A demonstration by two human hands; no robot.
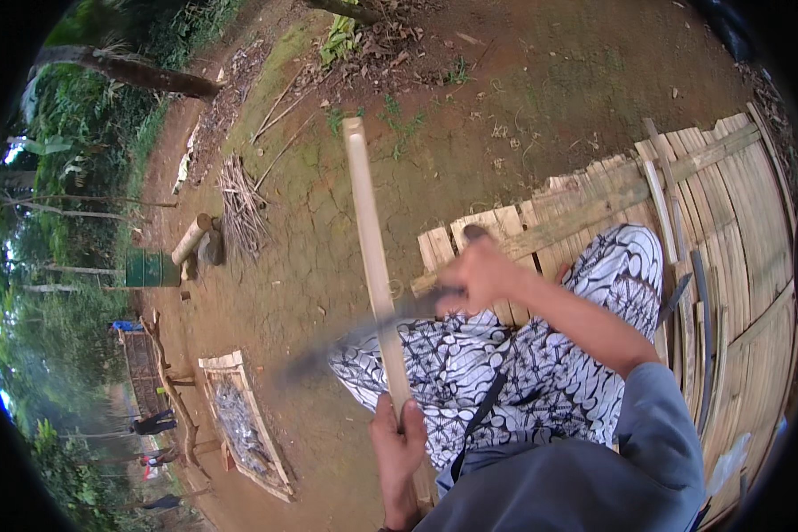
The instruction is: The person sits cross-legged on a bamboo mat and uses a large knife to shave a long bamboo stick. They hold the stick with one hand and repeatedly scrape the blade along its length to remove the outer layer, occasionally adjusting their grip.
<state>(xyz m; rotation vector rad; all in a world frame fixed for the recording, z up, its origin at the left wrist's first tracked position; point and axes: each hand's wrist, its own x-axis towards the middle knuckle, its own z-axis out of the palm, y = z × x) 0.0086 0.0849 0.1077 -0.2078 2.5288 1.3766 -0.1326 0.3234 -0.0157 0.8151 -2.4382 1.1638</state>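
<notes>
A long, pale strip of wood or bamboo (367,222) stretches away from my body over the bare ground. Near its lower end my left hand (397,443) is closed around it, thumb on top. My right hand (481,273) grips the dark handle of a machete, whose blade (332,352) is smeared by motion. The blade crosses the strip a little beyond my left hand. Whether its edge bites into the wood cannot be made out. My legs, in black-and-white patterned cloth (452,359), are folded beneath the work.
I sit on a slatted bamboo platform (727,204); a long dark blade-like piece (703,328) and loose strips lie on it at right. A wooden frame with greyish contents (239,426) rests on the ground at left. Farther off are a stick pile (242,208), a log (191,239) and a green container (151,268).
</notes>
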